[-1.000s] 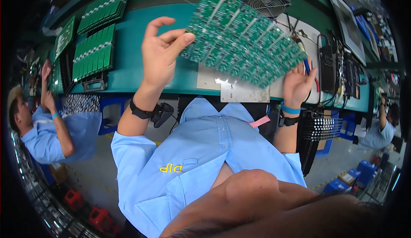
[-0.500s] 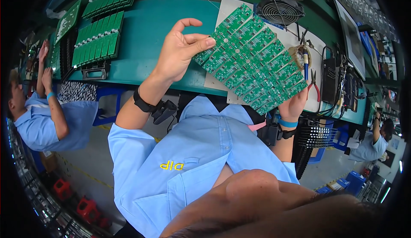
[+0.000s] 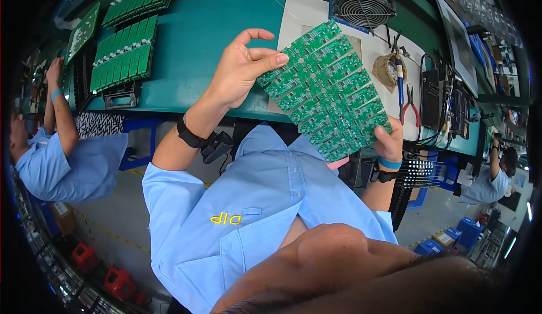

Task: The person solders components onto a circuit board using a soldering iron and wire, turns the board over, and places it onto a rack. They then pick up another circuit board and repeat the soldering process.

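Note:
A green circuit board panel, made of several small boards side by side, is held up in front of me at a slant. My left hand pinches its upper left edge between thumb and bent forefinger. At its lower right edge my right hand grips it, thumb on the face and the other fingers partly hidden behind. The face toward me is covered with small soldered parts. Under and behind the panel, a white sheet lies on the green bench mat.
At the left stand racks of green boards. A black fan, a soldering iron, red-handled pliers and a round tin sit at the right, beside a black box. Co-workers are on both sides.
The panel has turned a little clockwise and its upper end has come down toward me. My right thumb now lies on the panel's face. The left co-worker's arms have shifted.

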{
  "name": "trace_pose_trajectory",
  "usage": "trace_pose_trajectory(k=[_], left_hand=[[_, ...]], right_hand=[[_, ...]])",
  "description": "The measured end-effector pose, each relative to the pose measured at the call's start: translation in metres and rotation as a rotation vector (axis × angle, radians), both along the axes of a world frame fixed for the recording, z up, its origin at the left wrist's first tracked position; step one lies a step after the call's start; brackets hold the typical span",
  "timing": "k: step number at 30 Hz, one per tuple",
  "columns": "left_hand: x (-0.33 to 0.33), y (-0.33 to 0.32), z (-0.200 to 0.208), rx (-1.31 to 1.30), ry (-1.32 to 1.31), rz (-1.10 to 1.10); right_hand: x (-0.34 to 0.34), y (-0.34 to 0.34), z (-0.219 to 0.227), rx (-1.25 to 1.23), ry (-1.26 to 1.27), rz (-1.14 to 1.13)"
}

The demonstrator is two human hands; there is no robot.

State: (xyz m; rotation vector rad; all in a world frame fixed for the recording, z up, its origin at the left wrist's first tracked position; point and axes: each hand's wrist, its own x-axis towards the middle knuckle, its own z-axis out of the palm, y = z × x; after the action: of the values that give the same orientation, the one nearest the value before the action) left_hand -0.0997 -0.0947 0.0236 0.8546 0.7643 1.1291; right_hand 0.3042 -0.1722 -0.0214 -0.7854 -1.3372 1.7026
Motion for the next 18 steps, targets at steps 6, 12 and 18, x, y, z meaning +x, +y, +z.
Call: trace_pose_trajectory(k=[6,12,18], left_hand=[[0.006,0.006,-0.013,-0.063,-0.018,-0.020],[0.009,0.013,-0.018,-0.107,0.017,-0.058],[0.020,0.022,-0.026,-0.133,0.089,-0.077]], right_hand=[[-0.053,0.009,0.022,-0.341,0.320,-0.502],[-0.013,0.029,-0.028,-0.301,0.711,-0.510],[-0.024,0.038,-0.013,-0.094,0.455,-0.977]])
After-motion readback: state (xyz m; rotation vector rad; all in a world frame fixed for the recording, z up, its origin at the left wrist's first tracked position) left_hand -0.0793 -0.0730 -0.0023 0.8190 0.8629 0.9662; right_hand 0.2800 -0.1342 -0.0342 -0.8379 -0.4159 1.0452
